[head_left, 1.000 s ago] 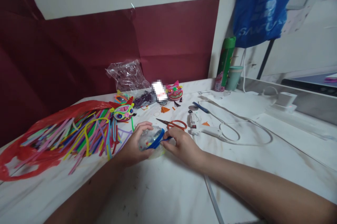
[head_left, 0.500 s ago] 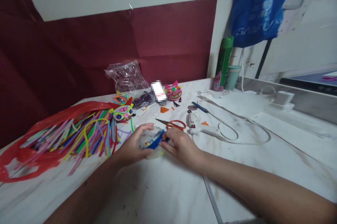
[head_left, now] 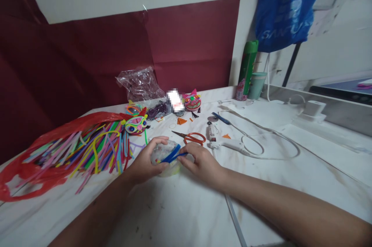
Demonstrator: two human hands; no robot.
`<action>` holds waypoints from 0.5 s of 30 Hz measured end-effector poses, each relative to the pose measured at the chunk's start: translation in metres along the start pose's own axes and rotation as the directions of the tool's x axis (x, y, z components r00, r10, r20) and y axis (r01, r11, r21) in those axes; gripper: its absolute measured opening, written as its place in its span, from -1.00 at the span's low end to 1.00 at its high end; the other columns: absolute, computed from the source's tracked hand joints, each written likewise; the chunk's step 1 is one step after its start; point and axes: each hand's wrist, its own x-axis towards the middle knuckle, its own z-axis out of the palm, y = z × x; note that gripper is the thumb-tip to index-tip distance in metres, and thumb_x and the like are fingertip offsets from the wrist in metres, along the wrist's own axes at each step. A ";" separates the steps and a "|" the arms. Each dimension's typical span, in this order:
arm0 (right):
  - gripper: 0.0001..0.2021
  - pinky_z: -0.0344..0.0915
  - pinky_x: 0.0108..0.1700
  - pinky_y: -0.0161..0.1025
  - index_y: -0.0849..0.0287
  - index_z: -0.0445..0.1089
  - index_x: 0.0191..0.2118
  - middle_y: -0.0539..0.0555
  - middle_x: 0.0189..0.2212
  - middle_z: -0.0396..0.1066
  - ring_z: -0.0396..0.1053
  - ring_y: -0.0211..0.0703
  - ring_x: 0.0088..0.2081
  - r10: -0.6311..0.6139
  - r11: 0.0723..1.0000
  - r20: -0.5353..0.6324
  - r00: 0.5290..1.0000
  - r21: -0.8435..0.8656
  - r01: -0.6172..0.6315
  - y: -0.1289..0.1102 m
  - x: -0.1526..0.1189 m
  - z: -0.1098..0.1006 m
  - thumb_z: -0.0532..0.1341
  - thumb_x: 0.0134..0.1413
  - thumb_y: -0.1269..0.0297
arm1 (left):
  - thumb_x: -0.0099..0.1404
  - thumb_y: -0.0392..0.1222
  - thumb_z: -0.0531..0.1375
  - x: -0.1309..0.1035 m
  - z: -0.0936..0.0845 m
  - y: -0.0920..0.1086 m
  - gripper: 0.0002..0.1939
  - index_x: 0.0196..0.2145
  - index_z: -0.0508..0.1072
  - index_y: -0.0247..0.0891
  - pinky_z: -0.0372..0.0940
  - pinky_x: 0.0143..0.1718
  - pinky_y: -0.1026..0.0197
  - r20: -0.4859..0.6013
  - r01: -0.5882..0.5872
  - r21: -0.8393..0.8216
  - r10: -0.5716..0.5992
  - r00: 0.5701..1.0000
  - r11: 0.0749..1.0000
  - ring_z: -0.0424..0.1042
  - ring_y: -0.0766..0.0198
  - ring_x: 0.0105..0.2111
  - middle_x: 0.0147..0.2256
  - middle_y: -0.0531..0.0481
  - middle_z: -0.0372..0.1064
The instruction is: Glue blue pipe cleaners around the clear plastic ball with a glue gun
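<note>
My left hand (head_left: 148, 163) is wrapped round the left side of a clear round plastic piece (head_left: 162, 151) above the tabletop. Blue strips (head_left: 171, 155) lie along its right side, and their right end is pinched in the fingers of my right hand (head_left: 201, 160). Small red and yellow bits show on the clear piece. Orange-handled scissors (head_left: 196, 137) rest just behind my right hand. A white glue gun (head_left: 228, 143) lies to their right.
Colourful pipe cleaners (head_left: 95, 148) on a red bag (head_left: 43, 142) cover the left. Decorated masks (head_left: 135, 124), clear plastic wrapping (head_left: 141, 84) and orange scraps (head_left: 181, 121) sit behind. A looping cord (head_left: 270, 130), green can (head_left: 248, 67) and cup (head_left: 257, 85) are at right.
The blue strip has shifted on the clear piece and now shows as separate strands toward my right fingers. Both hands have barely moved.
</note>
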 end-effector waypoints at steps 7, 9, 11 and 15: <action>-0.93 0.30 -0.33 -0.31 0.18 0.43 -0.40 0.04 -0.46 0.45 0.40 -0.19 -0.39 0.105 0.993 -0.006 0.994 0.054 -0.104 -0.005 0.003 0.000 0.22 0.02 0.47 | 0.04 -0.09 0.31 0.001 0.003 0.002 -0.49 -0.08 0.25 -0.19 0.02 0.18 -0.08 0.008 -0.006 0.003 0.006 1.000 1.000 0.12 -0.08 0.19 0.14 -0.23 0.15; -0.94 0.29 -0.36 -0.32 0.19 0.43 -0.42 0.03 -0.48 0.45 0.39 -0.21 -0.42 0.141 0.987 0.007 0.990 0.078 -0.141 -0.005 0.004 0.001 0.23 0.02 0.45 | 0.03 -0.12 0.31 0.001 0.004 0.003 -0.50 -0.08 0.25 -0.19 0.01 0.18 -0.07 0.011 -0.004 0.001 0.004 1.000 1.000 0.10 -0.08 0.20 0.13 -0.23 0.15; -0.94 0.29 -0.37 -0.33 0.20 0.42 -0.43 0.03 -0.49 0.45 0.39 -0.21 -0.43 0.156 0.984 0.017 0.988 0.083 -0.157 -0.005 0.004 0.001 0.23 0.03 0.44 | 0.03 -0.13 0.31 0.001 0.004 0.003 -0.50 -0.08 0.25 -0.19 0.00 0.19 -0.07 0.010 0.000 0.001 0.000 1.000 1.000 0.10 -0.08 0.20 0.13 -0.23 0.14; -0.94 0.29 -0.35 -0.32 0.18 0.42 -0.43 0.02 -0.48 0.45 0.40 -0.21 -0.41 0.142 0.989 0.004 0.990 0.047 -0.143 -0.004 0.004 0.002 0.24 0.03 0.43 | 0.03 -0.11 0.30 0.000 0.002 0.002 -0.49 -0.07 0.25 -0.18 0.00 0.19 -0.07 0.014 -0.008 0.002 0.008 1.000 1.000 0.11 -0.07 0.20 0.14 -0.23 0.14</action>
